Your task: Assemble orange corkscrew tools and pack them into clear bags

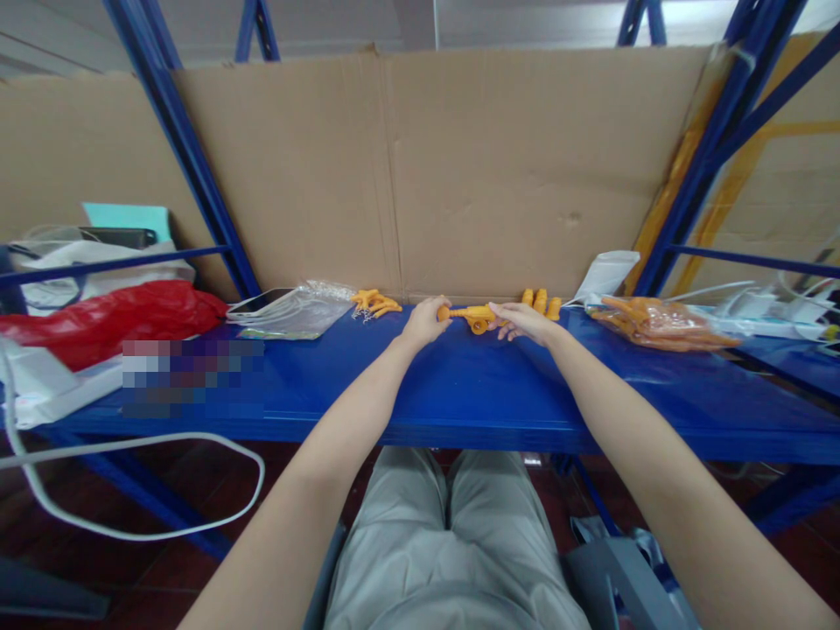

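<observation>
Both hands are at a yellow plastic toy part (476, 313) near the back of the blue table. It has a ridged rod to the left and a round, wheel-like piece underneath; its exact kind is unclear. My left hand (425, 323) is closed on the rounded left end. With fingertips pinched, my right hand (527, 325) holds the right end, partly hiding it. Just behind my right hand stand yellow cylinder-like pieces (541, 303). Left of my left hand lies a small heap of orange-yellow plastic pieces (375, 304) with thin metal chains.
The blue table (486, 394) runs up to a cardboard wall (525, 175). Leftward lie a clear plastic bag (308, 311), a phone (266, 301) and red cloth or plastic (124, 324). On the right are a bag of orange pieces (662, 324) and a power strip (774, 325). A white cable (150, 534) loops over the front edge.
</observation>
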`<state>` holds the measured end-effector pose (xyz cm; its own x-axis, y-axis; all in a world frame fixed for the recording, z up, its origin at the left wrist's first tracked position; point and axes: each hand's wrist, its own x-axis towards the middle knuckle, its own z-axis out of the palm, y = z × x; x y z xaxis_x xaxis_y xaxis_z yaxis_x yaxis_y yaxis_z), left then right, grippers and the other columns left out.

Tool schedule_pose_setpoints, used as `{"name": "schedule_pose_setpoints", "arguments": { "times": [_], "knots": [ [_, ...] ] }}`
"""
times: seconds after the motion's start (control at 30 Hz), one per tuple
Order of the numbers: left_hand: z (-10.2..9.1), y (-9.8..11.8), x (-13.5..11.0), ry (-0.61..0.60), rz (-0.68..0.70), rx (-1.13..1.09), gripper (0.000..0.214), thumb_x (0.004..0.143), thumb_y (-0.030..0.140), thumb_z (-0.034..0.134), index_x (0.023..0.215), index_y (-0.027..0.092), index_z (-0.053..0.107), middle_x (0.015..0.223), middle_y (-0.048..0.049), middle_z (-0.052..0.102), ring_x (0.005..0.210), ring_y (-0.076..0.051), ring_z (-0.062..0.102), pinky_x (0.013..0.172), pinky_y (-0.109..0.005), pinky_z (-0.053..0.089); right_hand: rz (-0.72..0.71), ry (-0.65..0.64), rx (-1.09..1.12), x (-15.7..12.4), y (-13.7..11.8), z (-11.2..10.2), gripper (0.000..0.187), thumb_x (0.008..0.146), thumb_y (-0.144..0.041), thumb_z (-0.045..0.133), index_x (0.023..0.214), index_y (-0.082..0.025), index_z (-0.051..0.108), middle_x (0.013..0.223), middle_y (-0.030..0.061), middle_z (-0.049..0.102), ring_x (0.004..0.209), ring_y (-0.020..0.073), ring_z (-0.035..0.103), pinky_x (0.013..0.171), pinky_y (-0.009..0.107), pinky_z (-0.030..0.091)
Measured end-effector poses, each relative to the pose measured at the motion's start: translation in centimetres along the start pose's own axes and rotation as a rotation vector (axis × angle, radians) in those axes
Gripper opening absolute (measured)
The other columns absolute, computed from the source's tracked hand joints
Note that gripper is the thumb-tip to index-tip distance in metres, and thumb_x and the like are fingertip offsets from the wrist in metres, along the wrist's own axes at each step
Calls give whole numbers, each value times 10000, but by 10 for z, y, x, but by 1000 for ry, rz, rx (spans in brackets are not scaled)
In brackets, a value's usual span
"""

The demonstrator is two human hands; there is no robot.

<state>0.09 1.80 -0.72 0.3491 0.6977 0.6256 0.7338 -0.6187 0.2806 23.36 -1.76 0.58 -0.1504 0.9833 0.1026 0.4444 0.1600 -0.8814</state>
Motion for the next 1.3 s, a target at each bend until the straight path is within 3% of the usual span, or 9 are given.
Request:
{"name": "schedule_pose_setpoints", "arguments": {
  "times": [0.1, 0.23, 0.4, 0.53, 0.63, 0.77, 0.93, 1.1, 1.3],
  "knots": [
    [0, -1, 0, 4, -9, 3, 270, 754, 100, 695, 1011, 178, 667, 1056, -59, 717, 1019, -195, 652, 941, -327, 489, -21, 10, -8, -1, -2, 1, 456, 823, -587, 667, 1054, -194, 653, 995, 132, 732, 626, 126, 639, 500, 202, 447],
    [0, -2, 0, 2, -11, 1, 265, 755, 97, 690, 1006, 181, 671, 1052, -62, 719, 1009, -194, 655, 940, -326, 493, -13, 9, -16, 0, -4, 2, 450, 824, -585, 666, 1032, -186, 670, 937, 132, 737, 622, 130, 639, 509, 208, 454],
    [1, -2, 0, 0, -18, 3, 267, 756, 100, 675, 1011, 182, 671, 1054, -66, 717, 1005, -197, 657, 931, -324, 500, -27, 7, -13, 0, -1, 0, 513, 875, -655, 540, 1051, -185, 651, 981, 161, 732, 633, 151, 654, 499, 223, 465],
    [1, -3, -1, 6, -31, 10, 260, 760, 99, 655, 1002, 192, 671, 1042, -61, 721, 998, -200, 662, 924, -329, 510, -21, 113, -81, 6, 6, -5, 576, 931, -662, 401, 1106, -167, 637, 966, 180, 718, 604, 159, 647, 493, 246, 467],
    [-1, -2, -1, 7, -36, 23, 264, 762, 88, 642, 1007, 183, 674, 1054, -67, 725, 1012, -204, 662, 935, -330, 510, -32, 171, -315, 13, 14, -9, 486, 879, -610, 558, 997, -157, 684, 796, 132, 700, 540, 158, 603, 493, 271, 463],
    [-1, -1, -2, -3, -50, 43, 276, 770, 89, 627, 1029, 172, 677, 1078, -86, 726, 1026, -217, 662, 948, -342, 511, -107, 83, -568, 19, 23, -10, 323, 811, -494, 680, 786, -173, 703, 591, 46, 621, 524, 163, 577, 522, 286, 480],
    [1, -3, -2, -14, -68, 50, 276, 769, 104, 626, 1028, 188, 677, 1072, -79, 724, 1034, -223, 663, 947, -353, 517, -105, 29, -615, 21, 25, -10, 241, 826, -374, 667, 709, -165, 695, 591, 54, 623, 567, 180, 602, 575, 295, 493],
    [1, -3, -2, -14, -76, 43, 282, 767, 98, 625, 1030, 185, 676, 1077, -82, 722, 1036, -226, 660, 948, -352, 516, -163, -4, -615, 23, 28, -11, 281, 809, -429, 680, 666, -187, 683, 578, 38, 599, 573, 168, 586, 561, 277, 475],
    [0, -4, -3, -15, -116, 72, 296, 766, 87, 618, 1036, 191, 680, 1048, -89, 721, 1021, -233, 664, 938, -351, 519, -120, 20, -597, 20, 26, -9, 359, 800, -483, 692, 623, -175, 640, 585, 45, 601, 538, 150, 561, 543, 269, 443]
  ]
}}
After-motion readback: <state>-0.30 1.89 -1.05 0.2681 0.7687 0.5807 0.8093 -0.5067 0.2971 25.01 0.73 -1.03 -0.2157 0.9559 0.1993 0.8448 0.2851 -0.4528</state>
